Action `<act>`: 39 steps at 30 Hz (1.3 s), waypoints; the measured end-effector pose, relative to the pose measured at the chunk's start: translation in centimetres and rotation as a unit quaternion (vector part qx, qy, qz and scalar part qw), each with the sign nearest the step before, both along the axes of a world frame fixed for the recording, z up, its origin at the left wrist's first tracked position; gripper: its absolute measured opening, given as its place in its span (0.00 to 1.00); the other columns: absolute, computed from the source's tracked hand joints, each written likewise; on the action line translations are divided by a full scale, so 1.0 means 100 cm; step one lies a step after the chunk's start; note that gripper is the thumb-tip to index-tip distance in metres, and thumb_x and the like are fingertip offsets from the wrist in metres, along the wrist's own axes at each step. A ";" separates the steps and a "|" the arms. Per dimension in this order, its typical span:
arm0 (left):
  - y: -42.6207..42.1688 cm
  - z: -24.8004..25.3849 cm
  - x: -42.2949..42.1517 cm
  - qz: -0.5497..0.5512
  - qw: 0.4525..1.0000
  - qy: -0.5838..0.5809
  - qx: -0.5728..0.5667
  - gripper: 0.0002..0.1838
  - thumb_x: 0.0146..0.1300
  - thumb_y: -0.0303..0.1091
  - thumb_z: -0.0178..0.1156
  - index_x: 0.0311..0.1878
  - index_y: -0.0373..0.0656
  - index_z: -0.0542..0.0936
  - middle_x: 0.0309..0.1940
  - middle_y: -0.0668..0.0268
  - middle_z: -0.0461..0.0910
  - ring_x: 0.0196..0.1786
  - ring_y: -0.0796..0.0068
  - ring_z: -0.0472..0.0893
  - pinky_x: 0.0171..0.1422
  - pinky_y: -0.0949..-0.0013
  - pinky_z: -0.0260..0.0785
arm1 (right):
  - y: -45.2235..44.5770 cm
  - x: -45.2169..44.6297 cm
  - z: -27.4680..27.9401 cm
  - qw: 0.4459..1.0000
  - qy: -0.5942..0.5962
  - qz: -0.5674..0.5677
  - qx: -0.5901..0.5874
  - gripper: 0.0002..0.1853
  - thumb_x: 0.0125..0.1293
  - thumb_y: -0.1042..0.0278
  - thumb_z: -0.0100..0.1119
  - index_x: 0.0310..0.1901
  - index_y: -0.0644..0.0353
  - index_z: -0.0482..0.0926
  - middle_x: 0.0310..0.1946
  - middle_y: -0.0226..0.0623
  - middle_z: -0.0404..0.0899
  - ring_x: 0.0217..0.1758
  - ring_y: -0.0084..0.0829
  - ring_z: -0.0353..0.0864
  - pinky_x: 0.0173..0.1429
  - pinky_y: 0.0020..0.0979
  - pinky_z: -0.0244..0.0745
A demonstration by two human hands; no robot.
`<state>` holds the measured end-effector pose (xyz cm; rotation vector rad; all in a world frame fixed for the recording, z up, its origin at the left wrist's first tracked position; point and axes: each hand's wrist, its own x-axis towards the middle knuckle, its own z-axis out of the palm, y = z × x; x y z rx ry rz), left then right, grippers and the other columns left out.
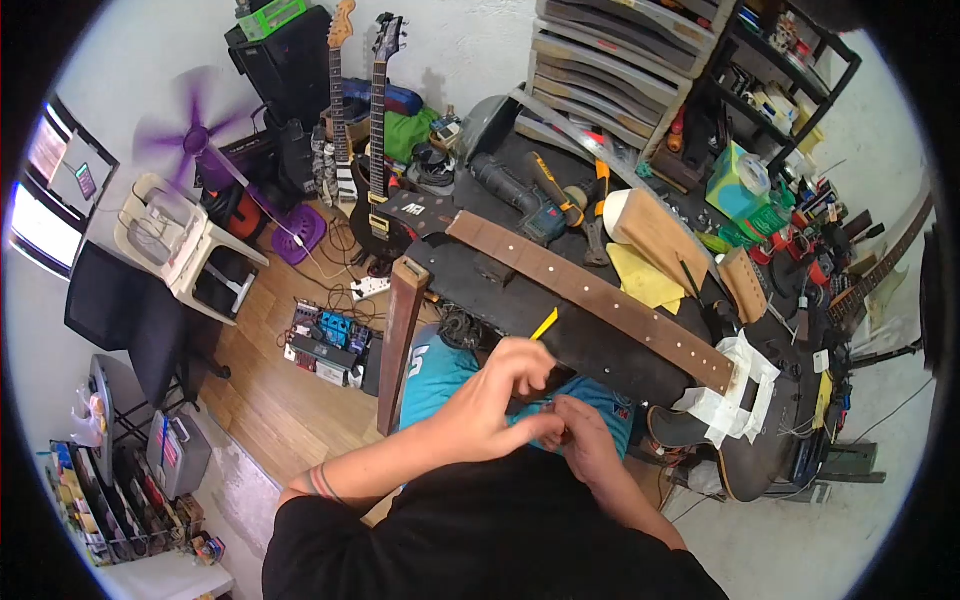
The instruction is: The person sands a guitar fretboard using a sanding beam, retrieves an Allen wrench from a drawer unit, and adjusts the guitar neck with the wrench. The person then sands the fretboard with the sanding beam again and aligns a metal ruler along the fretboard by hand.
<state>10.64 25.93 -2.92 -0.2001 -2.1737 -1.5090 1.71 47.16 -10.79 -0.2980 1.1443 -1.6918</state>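
Note:
My left hand [512, 392] is raised in front of my body with its fingers curled and its thumb reaching to my right hand [585, 432]. The fingertips of my right hand are pinched together against that thumb; whatever lies between them is too small to make out. Just beyond the left knuckles shows a slim yellow stick-like tool [543, 323]; whether it touches the hand I cannot tell. Past both hands, a guitar neck [590, 290] with dot inlays lies across the black workbench [590, 345]. White masking tape [742, 395] surrounds its right end on a dark guitar body [740, 470].
On the bench beyond the neck are a power drill [515, 200], orange-handled tools [555, 190], yellow sandpaper [645, 278] and a wooden block [660, 240]. A wooden post [402, 340] rises at the bench's left end. Guitars [378, 150] and a purple fan [196, 140] stand left.

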 end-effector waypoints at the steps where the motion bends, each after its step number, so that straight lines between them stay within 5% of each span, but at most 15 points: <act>1: -0.005 0.003 0.000 -0.033 0.995 -0.084 0.048 0.17 0.70 0.34 0.78 0.56 0.42 0.83 0.49 0.61 0.83 0.53 0.53 0.85 0.61 0.52 0.78 | -0.003 0.001 0.001 1.000 0.005 0.012 0.003 0.16 0.91 0.58 0.49 0.49 0.60 0.82 0.34 0.28 0.76 0.36 0.23 0.74 0.43 0.29 0.72; 2: -0.010 0.003 0.000 -0.067 0.979 -0.166 0.094 0.18 0.71 0.33 0.77 0.59 0.42 0.82 0.49 0.60 0.84 0.53 0.52 0.85 0.61 0.53 0.79 | -0.007 0.000 0.002 1.000 0.011 0.024 0.005 0.17 0.92 0.58 0.49 0.49 0.60 0.81 0.34 0.28 0.76 0.35 0.23 0.73 0.43 0.29 0.71; 3: -0.015 -0.003 -0.003 -0.080 0.992 -0.087 -0.037 0.15 0.73 0.30 0.74 0.59 0.41 0.85 0.49 0.59 0.86 0.55 0.50 0.86 0.60 0.54 0.80 | -0.012 -0.001 0.004 0.999 0.017 0.036 0.006 0.17 0.92 0.57 0.49 0.48 0.61 0.81 0.33 0.28 0.75 0.35 0.23 0.73 0.42 0.29 0.71; 7: -0.040 -0.002 -0.005 -0.111 0.991 -0.065 -0.036 0.10 0.75 0.28 0.69 0.56 0.40 0.87 0.52 0.57 0.85 0.57 0.50 0.86 0.63 0.52 0.80 | -0.028 -0.009 0.016 0.999 0.018 0.049 -0.003 0.20 0.93 0.55 0.46 0.51 0.63 0.82 0.33 0.29 0.76 0.36 0.23 0.75 0.42 0.29 0.73; 12: -0.103 0.020 -0.024 -0.040 0.976 0.028 -0.214 0.08 0.67 0.26 0.73 0.48 0.42 0.88 0.44 0.61 0.87 0.49 0.56 0.88 0.54 0.57 0.81 | -0.047 -0.017 0.038 0.983 0.176 0.015 0.057 0.21 0.93 0.56 0.46 0.48 0.65 0.83 0.34 0.31 0.79 0.36 0.23 0.77 0.42 0.29 0.74; 15: -0.168 0.044 -0.043 0.106 0.986 0.024 -0.126 0.05 0.73 0.29 0.70 0.46 0.39 0.86 0.40 0.63 0.86 0.44 0.64 0.87 0.50 0.62 0.78 | -0.048 -0.028 0.033 0.909 0.363 -0.035 0.201 0.21 0.93 0.59 0.47 0.42 0.64 0.82 0.28 0.29 0.74 0.31 0.20 0.72 0.37 0.29 0.67; 19: -0.232 0.039 -0.071 0.177 0.973 -0.098 -0.113 0.09 0.78 0.31 0.70 0.50 0.35 0.85 0.35 0.64 0.82 0.39 0.74 0.81 0.48 0.65 0.76 | -0.041 -0.040 0.014 0.896 0.366 -0.079 0.239 0.17 0.91 0.64 0.53 0.41 0.64 0.82 0.25 0.26 0.74 0.28 0.17 0.70 0.34 0.26 0.64; 32: -0.252 0.012 -0.108 0.098 0.971 -0.124 -0.179 0.09 0.77 0.31 0.71 0.50 0.33 0.85 0.35 0.63 0.86 0.37 0.76 0.79 0.46 0.65 0.77 | -0.049 -0.042 0.019 0.901 0.336 -0.057 0.270 0.17 0.90 0.64 0.56 0.41 0.64 0.84 0.22 0.26 0.75 0.26 0.16 0.71 0.32 0.28 0.65; 39: -0.257 0.009 -0.116 0.067 0.976 -0.202 -0.057 0.11 0.79 0.30 0.70 0.56 0.34 0.86 0.32 0.69 0.82 0.36 0.81 0.78 0.44 0.68 0.75 | -0.048 -0.045 0.019 0.901 0.339 -0.038 0.269 0.18 0.91 0.63 0.55 0.39 0.64 0.82 0.23 0.27 0.75 0.26 0.17 0.72 0.31 0.27 0.64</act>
